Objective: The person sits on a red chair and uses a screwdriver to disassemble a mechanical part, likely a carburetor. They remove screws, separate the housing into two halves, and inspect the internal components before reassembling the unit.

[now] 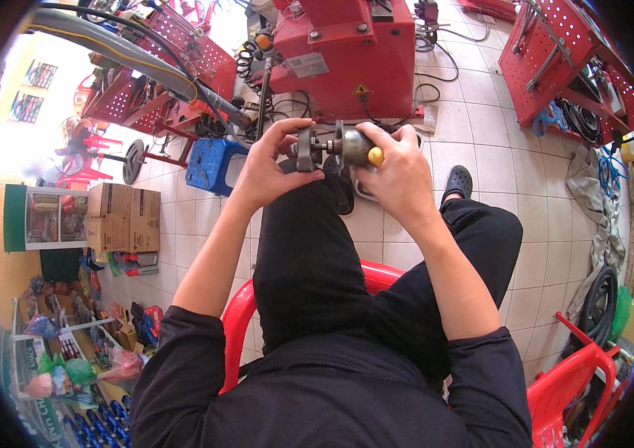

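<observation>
A person in black clothing (pixel 317 396) sat on a red chair (pixel 238 328). Held out over the knees, the left hand (pixel 263 172) gripped a dark metal piece (pixel 304 151) between fingers and thumb, while the right hand (pixel 406 175) wrapped around a grey metal cylinder (pixel 354 148) with a yellow knob (pixel 375 156) on its near side. A short shaft (pixel 324 147) ran between piece and cylinder. At the far side stood a red machine (pixel 380 71), with a blue stool (pixel 206 166) to its left and a red perforated stand (pixel 529 75) to its right. Cardboard boxes (pixel 123 218) stood at the left; another red chair (pixel 561 392) stood near right, a black tire (pixel 599 299) just beyond.
</observation>
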The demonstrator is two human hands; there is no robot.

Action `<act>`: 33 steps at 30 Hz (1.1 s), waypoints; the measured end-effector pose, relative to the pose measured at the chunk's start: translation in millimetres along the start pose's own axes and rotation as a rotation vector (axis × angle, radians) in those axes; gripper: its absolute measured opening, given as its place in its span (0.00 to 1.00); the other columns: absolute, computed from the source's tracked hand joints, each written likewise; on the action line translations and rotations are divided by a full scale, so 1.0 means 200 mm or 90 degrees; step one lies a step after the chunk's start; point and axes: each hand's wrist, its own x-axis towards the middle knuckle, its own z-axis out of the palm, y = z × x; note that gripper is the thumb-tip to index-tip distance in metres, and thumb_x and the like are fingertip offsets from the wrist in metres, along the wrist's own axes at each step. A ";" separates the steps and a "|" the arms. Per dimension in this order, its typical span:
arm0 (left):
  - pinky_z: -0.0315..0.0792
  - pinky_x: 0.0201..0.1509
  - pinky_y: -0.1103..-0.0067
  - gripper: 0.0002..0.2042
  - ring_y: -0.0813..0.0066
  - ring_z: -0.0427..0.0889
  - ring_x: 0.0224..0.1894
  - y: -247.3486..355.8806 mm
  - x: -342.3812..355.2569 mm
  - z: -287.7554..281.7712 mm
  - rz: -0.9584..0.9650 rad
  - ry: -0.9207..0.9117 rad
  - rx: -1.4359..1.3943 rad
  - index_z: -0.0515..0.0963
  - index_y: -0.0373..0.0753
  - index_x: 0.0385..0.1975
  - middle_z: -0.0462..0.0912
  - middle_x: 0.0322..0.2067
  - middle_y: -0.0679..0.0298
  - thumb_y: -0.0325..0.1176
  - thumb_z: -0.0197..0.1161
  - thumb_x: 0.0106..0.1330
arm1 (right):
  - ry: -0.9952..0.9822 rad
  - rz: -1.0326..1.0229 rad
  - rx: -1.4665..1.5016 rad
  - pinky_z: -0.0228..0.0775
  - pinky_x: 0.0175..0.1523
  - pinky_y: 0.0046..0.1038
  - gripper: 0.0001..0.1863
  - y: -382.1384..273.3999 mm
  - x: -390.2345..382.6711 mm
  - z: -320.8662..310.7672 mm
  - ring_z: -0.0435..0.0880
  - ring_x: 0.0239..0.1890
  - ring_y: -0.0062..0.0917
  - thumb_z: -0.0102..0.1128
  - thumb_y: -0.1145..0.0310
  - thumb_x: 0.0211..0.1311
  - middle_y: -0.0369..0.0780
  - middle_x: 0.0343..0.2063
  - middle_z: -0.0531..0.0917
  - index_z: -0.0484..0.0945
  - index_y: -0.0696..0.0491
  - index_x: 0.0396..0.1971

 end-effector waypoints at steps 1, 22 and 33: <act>0.65 0.59 0.75 0.36 0.73 0.72 0.54 -0.03 0.00 0.00 -0.009 -0.003 -0.061 0.66 0.39 0.55 0.73 0.52 0.62 0.23 0.75 0.41 | 0.002 -0.003 -0.002 0.75 0.39 0.36 0.29 0.00 0.00 0.00 0.80 0.32 0.42 0.69 0.68 0.40 0.47 0.37 0.71 0.74 0.42 0.48; 0.69 0.48 0.80 0.37 0.80 0.76 0.43 -0.10 0.04 0.00 -0.088 -0.007 -0.051 0.69 0.39 0.56 0.77 0.39 0.66 0.20 0.74 0.39 | 0.022 -0.012 0.011 0.75 0.39 0.36 0.30 0.03 0.01 0.02 0.80 0.32 0.42 0.70 0.69 0.39 0.47 0.37 0.70 0.74 0.42 0.49; 0.63 0.63 0.71 0.32 0.63 0.66 0.62 0.14 0.10 0.04 0.135 -0.054 0.101 0.74 0.48 0.52 0.65 0.61 0.60 0.18 0.62 0.41 | -0.019 -0.025 0.138 0.71 0.44 0.34 0.31 0.13 0.06 -0.04 0.77 0.36 0.39 0.71 0.68 0.37 0.47 0.34 0.73 0.76 0.45 0.49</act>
